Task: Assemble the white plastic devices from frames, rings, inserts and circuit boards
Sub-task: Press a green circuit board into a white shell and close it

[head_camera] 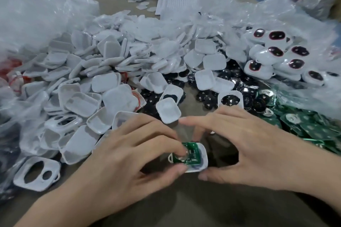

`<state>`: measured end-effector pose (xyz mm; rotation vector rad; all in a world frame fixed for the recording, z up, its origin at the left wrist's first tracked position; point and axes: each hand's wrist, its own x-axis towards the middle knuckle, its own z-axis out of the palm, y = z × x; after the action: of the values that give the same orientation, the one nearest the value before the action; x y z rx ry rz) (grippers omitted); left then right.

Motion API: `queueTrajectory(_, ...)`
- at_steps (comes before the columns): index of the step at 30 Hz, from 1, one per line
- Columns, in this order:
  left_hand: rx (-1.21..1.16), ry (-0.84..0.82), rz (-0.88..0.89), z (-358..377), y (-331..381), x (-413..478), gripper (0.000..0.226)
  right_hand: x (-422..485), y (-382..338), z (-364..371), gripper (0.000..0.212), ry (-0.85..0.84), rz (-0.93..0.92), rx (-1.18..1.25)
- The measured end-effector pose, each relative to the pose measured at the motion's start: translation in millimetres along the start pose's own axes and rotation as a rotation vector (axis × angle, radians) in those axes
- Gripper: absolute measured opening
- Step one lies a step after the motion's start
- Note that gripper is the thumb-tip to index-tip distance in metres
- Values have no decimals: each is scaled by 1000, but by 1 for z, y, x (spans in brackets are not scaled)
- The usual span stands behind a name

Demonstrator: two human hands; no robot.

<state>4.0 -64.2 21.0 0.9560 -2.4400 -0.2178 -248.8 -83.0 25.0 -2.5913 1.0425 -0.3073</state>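
**Grip.** My left hand (129, 153) pinches the frame (203, 160). Its index fingertip (181, 150) presses down on the board (192, 153) lying in the frame, and its thumb bears against the frame's near edge. My right hand (249, 149) braces the near right corner with its thumb. Its other fingers arch over the far side, and I cannot tell whether they touch the frame.

**Position.** The frame lies open side up on the table (184, 208), directly in front of me, between both hands.

**This unit.** I judge it to be at the board-seating step.
- The board is inside the frame, and no cover is on it.
- Whether a ring and an insert sit beneath the board is hidden.
- Pressing the board home and closing the unit appear to remain.

**Batch.**
- Done: finished devices (265, 57) lie heaped in a bag at far right.
- Stock left:
  - white shells (110, 61), piled high at left and centre
  - black inserts (208, 97), just beyond my hands
  - spare boards (310, 127), at right
  - one empty frame with holes (36, 173), at near left

Loose parts far outnumber finished devices, so most of the batch appears still to be done.
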Motion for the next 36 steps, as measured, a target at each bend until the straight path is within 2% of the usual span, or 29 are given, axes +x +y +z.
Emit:
queueTrajectory(13, 3, -45, -29, 5, 5, 1, 24, 0, -3, -2, 76, -26, 53, 56)
queueTrajectory(31, 4, -91, -8, 7, 5, 2, 22, 0, 1, 1, 74, 20, 2, 46)
queueTrajectory(34, -5, -100, -12, 7, 5, 2, 22, 0, 1, 1, 66, 24, -15, 56)
queueTrajectory(36, -19, -106, -15, 7, 5, 3, 22, -1, 1, 1, 53, 33, -20, 75)
